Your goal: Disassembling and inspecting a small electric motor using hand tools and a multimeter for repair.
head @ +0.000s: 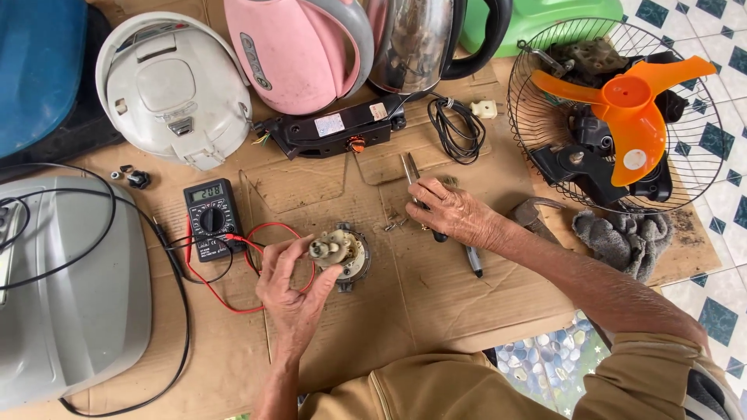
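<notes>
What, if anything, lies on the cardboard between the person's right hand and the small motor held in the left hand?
Only a few small screws lie scattered between the right hand and the motor in the left hand. Nothing larger blocks the gap.

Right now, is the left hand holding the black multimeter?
No, the left hand grips a small round motor part, while the multimeter lies untouched on the cardboard beside it.

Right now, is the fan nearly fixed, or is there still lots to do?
Still lots. Done: the fan is apart, its orange blade lying loose in the wire guard. In hand: the left hand holds the small motor while the right hand rests on tools. A multimeter sits switched on nearby. Left: reassembly, it seems.
</notes>
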